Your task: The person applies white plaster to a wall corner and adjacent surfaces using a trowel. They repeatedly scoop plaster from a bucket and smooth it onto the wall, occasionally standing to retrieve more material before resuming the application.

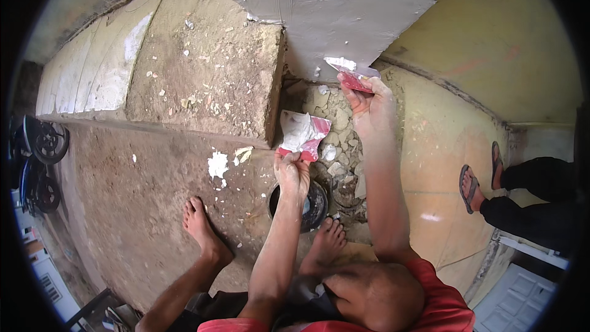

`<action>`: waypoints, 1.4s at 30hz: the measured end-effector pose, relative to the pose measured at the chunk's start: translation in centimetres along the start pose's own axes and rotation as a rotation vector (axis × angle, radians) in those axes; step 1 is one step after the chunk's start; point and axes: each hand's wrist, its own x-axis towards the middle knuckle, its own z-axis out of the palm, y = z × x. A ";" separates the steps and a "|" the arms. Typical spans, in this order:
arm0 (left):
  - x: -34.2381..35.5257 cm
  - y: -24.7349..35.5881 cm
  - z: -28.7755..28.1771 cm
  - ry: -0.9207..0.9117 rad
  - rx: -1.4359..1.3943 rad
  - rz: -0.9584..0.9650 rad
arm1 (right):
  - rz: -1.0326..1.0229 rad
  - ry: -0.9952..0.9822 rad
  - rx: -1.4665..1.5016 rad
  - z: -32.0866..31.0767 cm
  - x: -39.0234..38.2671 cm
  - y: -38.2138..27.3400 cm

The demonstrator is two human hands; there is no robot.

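My left hand [292, 173] is closed on the lower edge of a red plastic putty scraper [319, 131], whose face carries a heap of white putty [298, 129]. Higher up and to the right, my right hand [369, 106] grips a second red scraper [355, 81] with white putty along its blade. That blade is at the lower edge of a grey, freshly coated wall [338, 9]; whether it touches the surface I cannot tell. Below my left hand stands a dark round bucket [316, 206], partly hidden by my forearm.
A rough concrete ledge [209, 61] strewn with crumbs juts out at left. Broken plaster pieces [338, 114] lie beneath the wall, and white putty splashes [217, 165] mark the floor. Another person's sandalled foot [472, 189] is at right. Motorcycles [43, 141] stand far left.
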 end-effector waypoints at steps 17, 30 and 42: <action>-3.0 0.4 0.1 0.036 -0.010 -0.014 | -0.076 -0.017 0.058 9.2 -1.4 -4.2; -4.6 1.4 -1.6 0.053 0.013 -0.032 | 0.172 0.211 0.068 -2.2 5.0 10.2; -6.5 1.7 -0.8 0.001 -0.050 -0.075 | -0.036 -0.004 0.036 15.1 -3.0 -3.2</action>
